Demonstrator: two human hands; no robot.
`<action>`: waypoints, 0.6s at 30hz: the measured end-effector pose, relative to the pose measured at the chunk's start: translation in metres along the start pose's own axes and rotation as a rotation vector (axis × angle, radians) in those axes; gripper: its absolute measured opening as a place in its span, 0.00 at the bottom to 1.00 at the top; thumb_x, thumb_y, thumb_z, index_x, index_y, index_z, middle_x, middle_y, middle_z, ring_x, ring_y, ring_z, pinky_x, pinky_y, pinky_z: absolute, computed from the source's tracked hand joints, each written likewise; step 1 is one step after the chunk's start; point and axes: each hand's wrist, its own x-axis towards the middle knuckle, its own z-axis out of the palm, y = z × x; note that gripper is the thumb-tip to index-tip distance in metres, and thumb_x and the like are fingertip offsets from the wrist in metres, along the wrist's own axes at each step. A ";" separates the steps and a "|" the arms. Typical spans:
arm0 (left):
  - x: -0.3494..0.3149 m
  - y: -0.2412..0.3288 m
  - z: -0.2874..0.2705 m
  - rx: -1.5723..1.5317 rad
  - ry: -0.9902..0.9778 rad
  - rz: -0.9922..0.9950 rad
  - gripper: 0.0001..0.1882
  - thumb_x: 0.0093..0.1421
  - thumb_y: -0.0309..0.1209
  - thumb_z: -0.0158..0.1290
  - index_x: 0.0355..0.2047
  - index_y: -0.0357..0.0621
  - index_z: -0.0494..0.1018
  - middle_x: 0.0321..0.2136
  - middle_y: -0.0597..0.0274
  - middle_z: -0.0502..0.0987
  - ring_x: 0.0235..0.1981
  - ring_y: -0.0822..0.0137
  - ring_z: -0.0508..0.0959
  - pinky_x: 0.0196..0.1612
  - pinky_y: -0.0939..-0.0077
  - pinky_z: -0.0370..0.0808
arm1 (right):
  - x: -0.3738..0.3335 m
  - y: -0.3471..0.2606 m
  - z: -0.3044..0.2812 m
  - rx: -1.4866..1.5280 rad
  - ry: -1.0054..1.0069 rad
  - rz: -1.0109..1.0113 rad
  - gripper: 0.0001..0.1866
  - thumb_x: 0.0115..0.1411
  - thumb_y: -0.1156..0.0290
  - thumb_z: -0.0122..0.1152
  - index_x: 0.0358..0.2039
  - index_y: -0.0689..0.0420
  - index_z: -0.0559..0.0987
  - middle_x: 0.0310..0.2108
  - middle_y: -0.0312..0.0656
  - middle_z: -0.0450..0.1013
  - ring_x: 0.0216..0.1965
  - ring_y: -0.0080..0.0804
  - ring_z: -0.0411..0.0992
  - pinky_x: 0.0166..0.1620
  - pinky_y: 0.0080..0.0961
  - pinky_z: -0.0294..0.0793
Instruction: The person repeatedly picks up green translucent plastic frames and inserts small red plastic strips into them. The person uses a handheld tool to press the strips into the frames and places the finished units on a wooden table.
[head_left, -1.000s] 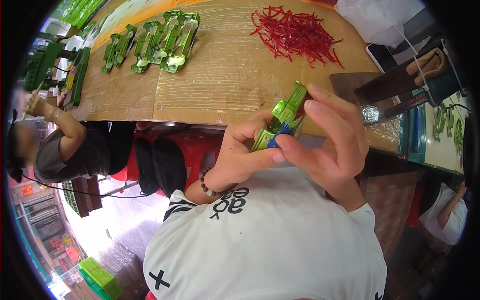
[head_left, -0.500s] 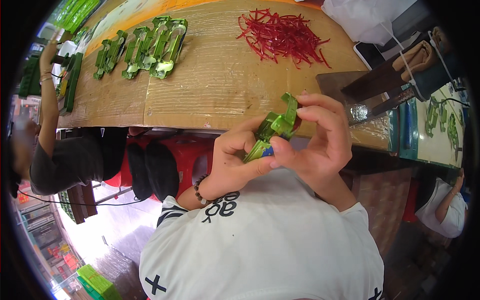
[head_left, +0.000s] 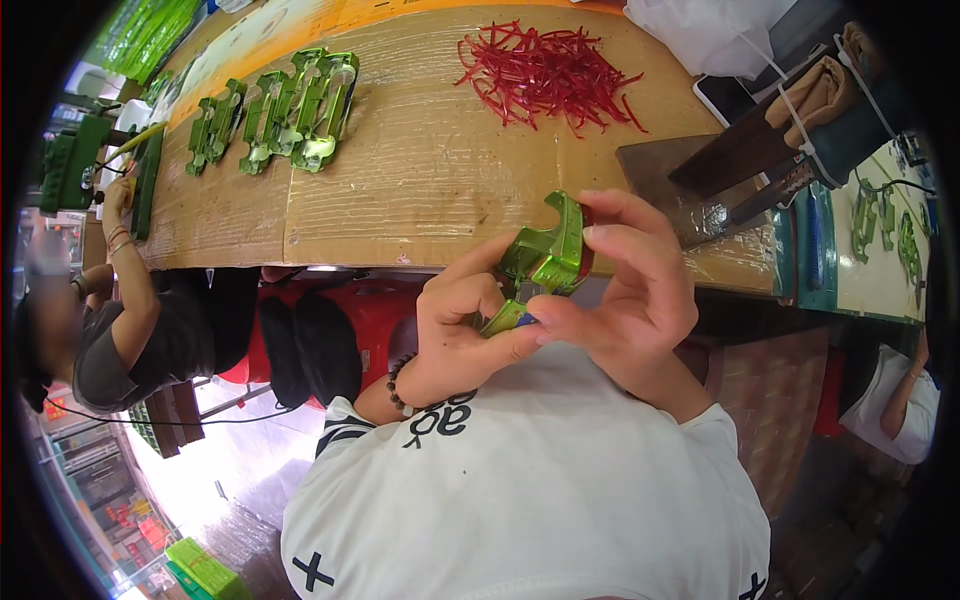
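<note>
A glossy green plastic car-body-like shell (head_left: 552,252) is held in the air just off the table's near edge, between both hands. My left hand (head_left: 462,318) grips its lower left end, thumb stretched along the bottom. My right hand (head_left: 640,285) pinches its right side, with the thumb low and the fingertips at the upper edge. A bit of red shows beside the right fingertips, and a small blue patch lies by the right thumb tip; I cannot tell what either is. Farther off on the table lies a loose pile of thin red strips (head_left: 550,78).
More green shells (head_left: 300,108) stand in rows at the far left of the wrapped table (head_left: 400,200). On the right is a dark metal device (head_left: 730,170) with a flat base, near a white plastic bag (head_left: 710,30). A co-worker (head_left: 140,320) sits at left by a green machine (head_left: 75,165).
The green shell has turned in my hands, showing more of its broad side. My fingers keep nearly the same grip. The co-worker at left has lowered an arm.
</note>
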 end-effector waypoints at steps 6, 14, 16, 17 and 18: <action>-0.001 0.001 0.003 -0.129 -0.018 -0.032 0.19 0.45 0.29 0.64 0.16 0.38 0.62 0.49 0.37 0.68 0.41 0.62 0.74 0.42 0.75 0.69 | 0.002 -0.001 -0.016 -0.043 -0.204 -0.068 0.30 0.39 0.72 0.74 0.42 0.61 0.69 0.46 0.55 0.65 0.44 0.37 0.69 0.41 0.25 0.74; 0.007 0.006 -0.001 0.052 -0.124 0.060 0.18 0.48 0.36 0.62 0.19 0.34 0.68 0.46 0.35 0.69 0.37 0.56 0.76 0.41 0.73 0.71 | -0.002 0.000 -0.010 -0.052 -0.181 -0.028 0.32 0.38 0.67 0.76 0.43 0.62 0.69 0.46 0.53 0.63 0.48 0.41 0.66 0.48 0.30 0.70; 0.011 0.004 0.001 0.203 -0.023 0.192 0.17 0.45 0.37 0.63 0.18 0.38 0.69 0.44 0.37 0.71 0.33 0.56 0.77 0.37 0.73 0.71 | 0.002 -0.004 -0.011 0.074 -0.194 -0.012 0.34 0.38 0.66 0.76 0.44 0.62 0.68 0.48 0.53 0.62 0.48 0.42 0.66 0.49 0.31 0.70; 0.013 0.003 -0.001 0.292 -0.030 0.281 0.16 0.43 0.37 0.64 0.17 0.40 0.69 0.43 0.38 0.71 0.32 0.58 0.76 0.34 0.74 0.70 | 0.006 -0.009 -0.012 0.142 -0.203 -0.010 0.34 0.38 0.66 0.76 0.44 0.62 0.68 0.48 0.54 0.61 0.49 0.42 0.65 0.50 0.32 0.70; 0.015 0.003 -0.003 0.378 -0.040 0.368 0.16 0.42 0.38 0.64 0.17 0.42 0.69 0.43 0.39 0.72 0.31 0.59 0.76 0.32 0.74 0.69 | 0.006 -0.009 -0.014 0.198 -0.219 -0.012 0.35 0.38 0.65 0.76 0.44 0.62 0.67 0.49 0.54 0.60 0.49 0.42 0.65 0.50 0.33 0.69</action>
